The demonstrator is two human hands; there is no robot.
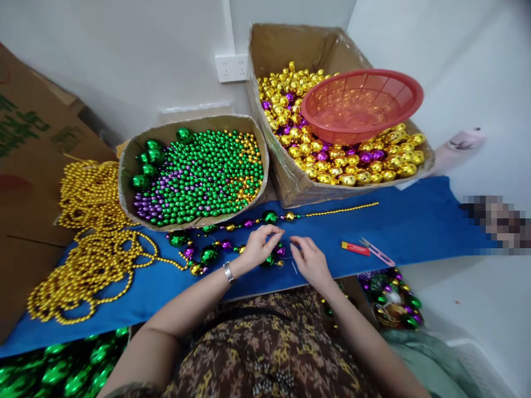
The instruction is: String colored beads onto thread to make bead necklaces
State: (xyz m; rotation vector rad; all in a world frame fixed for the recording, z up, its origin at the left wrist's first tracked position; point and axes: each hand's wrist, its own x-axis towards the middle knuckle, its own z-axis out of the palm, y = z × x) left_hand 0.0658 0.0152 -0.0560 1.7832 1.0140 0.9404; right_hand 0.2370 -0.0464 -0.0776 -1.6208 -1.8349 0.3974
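Observation:
My left hand [261, 246], with a metal-band watch on the wrist, has its thumb and fingertips pinched together above the blue cloth. What it pinches is too small to make out. Close to its right, my right hand [310, 264] curls thumb and fingers inward in a pinch, its contents also unclear. Below the left hand lies a strand of green, purple and gold beads [209, 254], partly hidden by that hand. Behind both hands stretches another beaded strand [269, 216], ending in a line of small gold beads [340, 209]. A short white piece [294, 267] lies beside my right hand.
A box of small green, purple and gold beads [194, 177] stands behind. A bigger carton [290, 193] of gold balls holds a red plastic basket [360, 105]. Gold bead chains [91, 265] pile up at left. A red-yellow cutter [355, 248] and pink snips [379, 254] lie right.

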